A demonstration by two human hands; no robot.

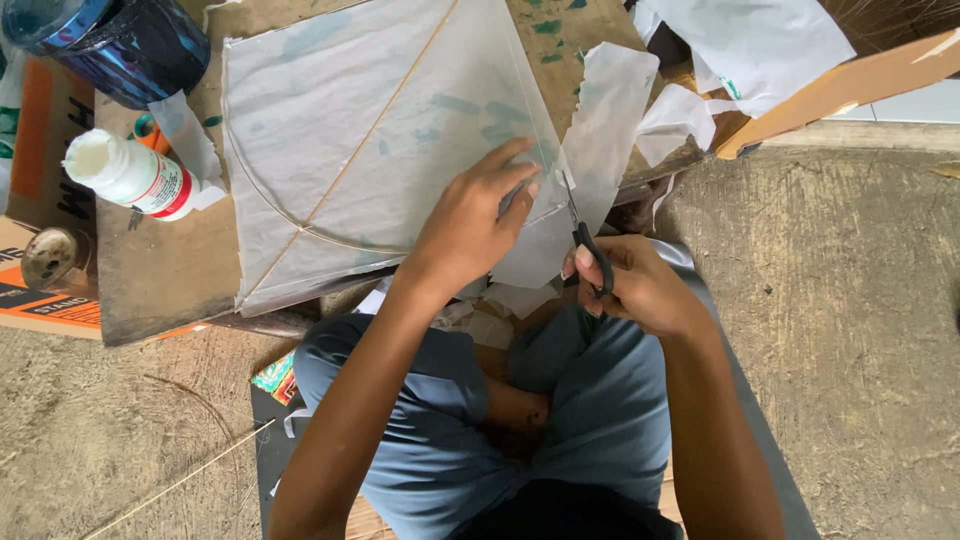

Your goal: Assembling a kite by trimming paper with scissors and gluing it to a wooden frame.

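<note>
— What's under me here?

— I'm sitting on a rough concrete floor (850,330), grey-brown and mottled, with a dark mat (262,440) beneath my legs.

— And in front of me?

— A worn wooden board (160,270), paint-flecked green near its far edge, lies flat on the floor. Past its far right corner I see a cardboard strip (850,85) and pale floor tiles (925,100). Soft, even daylight, no hard shadows.

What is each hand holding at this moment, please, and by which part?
The right hand grips scissors by their black handles. The left hand presses flat on the thin white paper kite near its edge, gripping nothing.
</note>
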